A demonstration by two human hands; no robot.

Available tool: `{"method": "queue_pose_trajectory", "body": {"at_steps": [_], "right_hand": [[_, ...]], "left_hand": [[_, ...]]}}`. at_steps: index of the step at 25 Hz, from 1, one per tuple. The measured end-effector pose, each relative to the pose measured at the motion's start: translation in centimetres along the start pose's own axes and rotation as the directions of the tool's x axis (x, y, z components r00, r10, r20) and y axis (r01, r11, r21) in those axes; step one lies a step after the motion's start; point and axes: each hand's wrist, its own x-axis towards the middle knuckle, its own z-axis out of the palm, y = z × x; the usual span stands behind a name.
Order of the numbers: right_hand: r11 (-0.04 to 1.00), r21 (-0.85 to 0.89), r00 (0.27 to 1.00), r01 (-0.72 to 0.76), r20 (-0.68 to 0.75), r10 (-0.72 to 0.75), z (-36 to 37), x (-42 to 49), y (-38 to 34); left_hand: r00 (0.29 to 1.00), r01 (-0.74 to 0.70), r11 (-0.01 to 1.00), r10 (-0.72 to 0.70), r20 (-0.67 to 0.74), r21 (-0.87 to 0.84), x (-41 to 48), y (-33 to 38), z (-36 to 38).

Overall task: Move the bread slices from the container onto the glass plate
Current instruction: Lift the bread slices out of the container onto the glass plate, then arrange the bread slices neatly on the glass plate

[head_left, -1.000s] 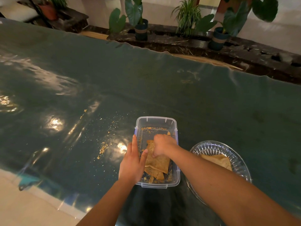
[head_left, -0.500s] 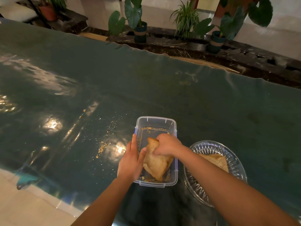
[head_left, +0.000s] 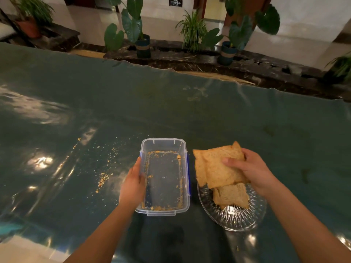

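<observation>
One sign [head_left: 175, 2] on the back wall, white character plus arrow on dark, too blurred to read; no brand or label visible on anything else. One clear plastic container [head_left: 163, 210] on the green glossy surface [head_left: 190, 114], no slices inside, only crumbs along its floor edges, blue clips on the sides. Left hand [head_left: 133, 184] flat against the container's left wall, fingers extended along the rim, thumb hooked over the edge, bracing it rather than closed around it. Right hand [head_left: 250, 170] gripping a bunch of bread slices [head_left: 214, 168], thumb on top, fingers underneath; at least two slices in the bunch, exact count unclear since they overlap. The held bunch hangs above the far-left part of one glass plate [head_left: 235, 219], just right of the container. On the plate one more bread stack [head_left: 230, 196], looks like two slices layered, partly covered by the held ones. Loose crumbs [head_left: 102, 180] scattered on the surface left of the container, several patches. Background: at least five potted plants [head_left: 133, 29] along a dark stone ledge [head_left: 190, 59].
</observation>
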Motion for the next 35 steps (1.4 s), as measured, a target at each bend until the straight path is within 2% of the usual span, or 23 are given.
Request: {"method": "queue_pose_trajectory", "body": {"at_steps": [4,8,13,17,20,22,25,27,29,30,31,32,34,35], "right_hand": [[0.993,0.067,0.995,-0.095,0.023,0.094,-3.1,-0.9,3.8],[0.983,0.046,0.981,-0.178,-0.073,0.181,-4.0,-1.0,7.4],[0.962,-0.159,0.957,-0.222,-0.225,0.183,-4.2,-0.9,9.2],[0.938,-0.255,0.942,-0.234,-0.298,0.154,-4.1,-0.5,9.8],[0.921,-0.301,0.936,-0.249,-0.319,0.149,-4.3,-0.4,10.3],[0.922,-0.293,0.930,-0.254,-0.334,0.150,-4.6,-0.5,10.8],[0.935,-0.245,0.924,-0.257,-0.347,0.163,-5.1,-0.8,11.5],[0.942,-0.224,0.926,-0.250,-0.340,0.165,-5.3,-1.0,11.7],[0.947,-0.212,0.929,-0.242,-0.332,0.163,-5.4,-1.0,11.9],[0.949,-0.208,0.931,-0.236,-0.330,0.159,-5.4,-0.9,12.0],[0.951,-0.207,0.931,-0.230,-0.330,0.154,-5.3,-0.9,12.1],[0.951,-0.211,0.931,-0.227,-0.332,0.149,-5.3,-0.9,12.2],[0.951,-0.217,0.931,-0.221,-0.337,0.140,-5.1,-0.8,12.4],[0.952,-0.216,0.931,-0.216,-0.338,0.135,-5.1,-0.7,12.6]], "left_hand": [[1.000,-0.002,0.996,-0.001,0.030,0.091,2.5,0.0,-1.3],[0.998,0.003,0.987,-0.013,0.059,0.158,4.6,-0.5,-2.7],[0.999,-0.014,0.981,0.006,0.044,0.195,6.6,-1.5,-3.8],[0.999,-0.025,0.980,0.015,0.049,0.199,6.8,-1.7,-3.5],[0.998,-0.017,0.970,0.033,-0.062,0.242,5.9,-0.9,-3.5],[0.977,-0.085,0.960,0.134,-0.168,0.268,4.6,1.3,-3.2],[0.901,-0.288,0.912,0.361,-0.240,0.291,1.7,6.4,-1.9],[0.843,-0.456,0.843,0.512,-0.166,0.286,-0.6,9.6,0.0],[0.838,-0.536,0.822,0.546,0.001,0.193,-2.6,12.1,2.8],[0.873,-0.484,0.870,0.473,0.114,0.098,-3.5,13.3,4.2],[0.905,-0.357,0.934,0.346,0.246,-0.001,-4.3,14.4,5.6],[0.906,-0.182,0.979,0.203,0.372,-0.091,-4.8,15.3,7.0],[0.844,0.122,0.969,0.011,0.536,-0.213,-5.3,16.6,9.1],[0.833,0.181,0.952,-0.015,0.553,-0.246,-5.4,17.0,9.8]]}}
